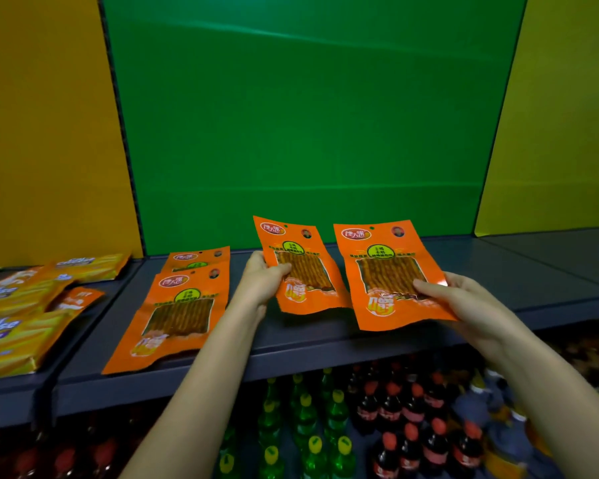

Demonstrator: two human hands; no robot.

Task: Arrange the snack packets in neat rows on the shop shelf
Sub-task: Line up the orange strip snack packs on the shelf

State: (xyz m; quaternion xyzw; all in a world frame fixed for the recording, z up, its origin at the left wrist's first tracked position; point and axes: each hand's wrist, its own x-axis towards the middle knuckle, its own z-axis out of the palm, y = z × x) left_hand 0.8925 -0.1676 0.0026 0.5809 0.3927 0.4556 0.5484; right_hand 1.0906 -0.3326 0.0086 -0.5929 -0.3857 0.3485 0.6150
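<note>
My left hand (260,281) grips the left edge of an orange snack packet (300,267), held tilted above the grey shelf (498,271). A second orange packet (389,274) is pinched at its right edge by my right hand (464,299), just right of the first. Flat on the shelf at the left lies another orange packet (173,319), overlapping one more behind it (198,259). All have a clear window showing brown strips.
Yellow snack packs (21,316) and a small orange packet (78,300) fill the neighbouring shelf section at the left. A green back panel (308,115) stands behind the shelf. Green bottles (305,420) and dark red-capped bottles (412,420) stand on the level below.
</note>
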